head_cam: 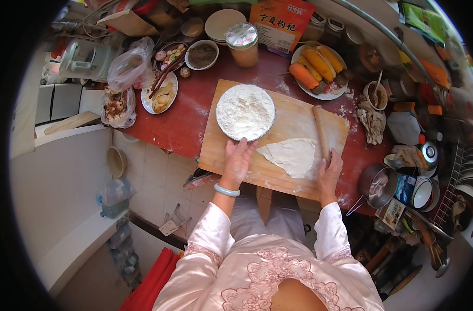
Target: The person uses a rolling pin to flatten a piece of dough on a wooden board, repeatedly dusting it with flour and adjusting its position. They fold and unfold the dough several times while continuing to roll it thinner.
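Observation:
A wooden board lies on the red table, dusted with flour. On its left part is a round bowl of white flour, with my left hand at its near rim, thumb and fingertips against the edge. A flat, roughly triangular sheet of dough rests on the board between my hands. To its right, a wooden rolling pin points away from me. My right hand is at the pin's near end, its fingers around or against it; the exact grip is partly hidden.
Along the back stand a bowl of dark paste, a lidded glass jar and a plate with corn and carrot. A plate with chopsticks sits left. At right are a crumpled cloth and a saucepan near the table's edge.

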`<state>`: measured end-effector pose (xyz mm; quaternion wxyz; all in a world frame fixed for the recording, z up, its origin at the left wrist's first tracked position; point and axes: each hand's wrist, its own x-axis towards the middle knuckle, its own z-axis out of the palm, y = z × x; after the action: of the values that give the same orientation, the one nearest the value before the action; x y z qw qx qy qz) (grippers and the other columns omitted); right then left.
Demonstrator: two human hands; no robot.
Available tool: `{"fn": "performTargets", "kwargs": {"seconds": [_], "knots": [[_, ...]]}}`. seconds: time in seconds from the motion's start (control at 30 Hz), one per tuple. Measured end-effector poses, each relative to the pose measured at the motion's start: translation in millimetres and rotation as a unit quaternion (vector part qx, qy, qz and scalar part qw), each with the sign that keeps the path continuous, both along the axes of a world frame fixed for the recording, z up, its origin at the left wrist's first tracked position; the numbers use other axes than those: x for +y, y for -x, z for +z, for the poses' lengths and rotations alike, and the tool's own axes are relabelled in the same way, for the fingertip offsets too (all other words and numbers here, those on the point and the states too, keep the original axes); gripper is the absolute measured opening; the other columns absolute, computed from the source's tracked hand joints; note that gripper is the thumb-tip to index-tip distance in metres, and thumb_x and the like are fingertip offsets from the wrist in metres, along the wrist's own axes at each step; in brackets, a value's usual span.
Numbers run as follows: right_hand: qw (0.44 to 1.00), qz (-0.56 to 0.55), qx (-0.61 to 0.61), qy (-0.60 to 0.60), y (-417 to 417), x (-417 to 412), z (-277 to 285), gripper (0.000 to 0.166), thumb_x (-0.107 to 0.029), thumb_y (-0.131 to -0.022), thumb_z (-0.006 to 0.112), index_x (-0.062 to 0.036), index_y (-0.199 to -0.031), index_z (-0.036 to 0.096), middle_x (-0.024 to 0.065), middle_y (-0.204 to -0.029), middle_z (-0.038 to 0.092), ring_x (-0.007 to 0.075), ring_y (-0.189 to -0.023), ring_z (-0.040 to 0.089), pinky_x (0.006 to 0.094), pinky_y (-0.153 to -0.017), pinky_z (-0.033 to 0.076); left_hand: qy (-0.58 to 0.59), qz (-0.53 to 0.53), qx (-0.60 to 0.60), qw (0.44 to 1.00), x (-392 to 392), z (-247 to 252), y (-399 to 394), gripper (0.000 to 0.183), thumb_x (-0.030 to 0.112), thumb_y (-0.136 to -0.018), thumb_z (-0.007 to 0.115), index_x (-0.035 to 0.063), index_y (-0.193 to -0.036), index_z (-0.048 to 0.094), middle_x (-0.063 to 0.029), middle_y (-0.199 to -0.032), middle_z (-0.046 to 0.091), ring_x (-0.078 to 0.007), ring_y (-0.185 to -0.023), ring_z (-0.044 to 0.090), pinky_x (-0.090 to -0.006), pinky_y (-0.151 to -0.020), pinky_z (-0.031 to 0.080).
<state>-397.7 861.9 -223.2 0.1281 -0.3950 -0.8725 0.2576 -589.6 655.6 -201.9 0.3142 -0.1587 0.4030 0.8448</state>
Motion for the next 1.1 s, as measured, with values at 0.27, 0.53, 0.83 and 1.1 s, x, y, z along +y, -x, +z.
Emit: {"fn": "performTargets", "kwargs": {"seconds": [0.27, 0.53, 0.83, 1.1], "knots": [[1.0, 0.001, -0.006, 0.025, 1.0, 6.3, -3.3, 0.045, 0.001, -0.079, 0.06, 0.0027, -0.123, 0.05, 0.0222, -0.111, 0.053, 0.0405, -0.107, 0.048, 0.0463, -0.096, 0.039, 0.002, 0.015, 0.008, 1.0, -6.7, -4.5, 20.2, 0.04, -0.001, -0.094, 0.052, 0.0057, -0.133, 0.044, -0.0075, -0.127, 0.054, -0.0198, -0.112, 0.056, -0.0356, -0.097, 0.05], [0.997, 0.053, 0.047, 0.039, -11.2, 13.1, 23.2, 0.044, 0.006, -0.073, 0.059, 0.0012, -0.116, 0.055, 0.0196, -0.107, 0.055, 0.0398, -0.102, 0.051, 0.0447, -0.091, 0.042, 0.029, -0.023, 0.034, 0.999, -17.9, 1.9, 36.7, 0.039, 0.005, -0.097, 0.052, 0.0034, -0.135, 0.041, -0.0086, -0.126, 0.055, -0.0215, -0.111, 0.057, -0.0374, -0.097, 0.049], [0.949, 0.314, 0.021, 0.005, 15.3, 19.6, 35.5, 0.045, 0.007, -0.069, 0.059, -0.0022, -0.113, 0.059, 0.0123, -0.107, 0.057, 0.0312, -0.105, 0.053, 0.0404, -0.092, 0.042, 0.494, -0.295, 0.56, 0.596, -9.9, 24.1, -58.2, 0.058, 0.023, -0.094, 0.056, -0.0025, -0.142, 0.035, -0.0179, -0.141, 0.045, -0.0326, -0.131, 0.043, -0.047, -0.111, 0.031], [0.923, 0.339, -0.092, -0.156, 46.6, 57.3, -5.5, 0.06, -0.032, -0.089, 0.06, -0.0034, -0.139, 0.042, 0.0116, -0.149, 0.037, 0.0284, -0.138, 0.035, 0.0448, -0.112, 0.027, 0.547, -0.336, 0.617, 0.456, 41.4, -21.6, -31.1, 0.071, 0.032, -0.09, 0.059, -0.0049, -0.143, 0.03, -0.0207, -0.149, 0.033, -0.038, -0.141, 0.024, -0.0503, -0.115, 0.019]]}}
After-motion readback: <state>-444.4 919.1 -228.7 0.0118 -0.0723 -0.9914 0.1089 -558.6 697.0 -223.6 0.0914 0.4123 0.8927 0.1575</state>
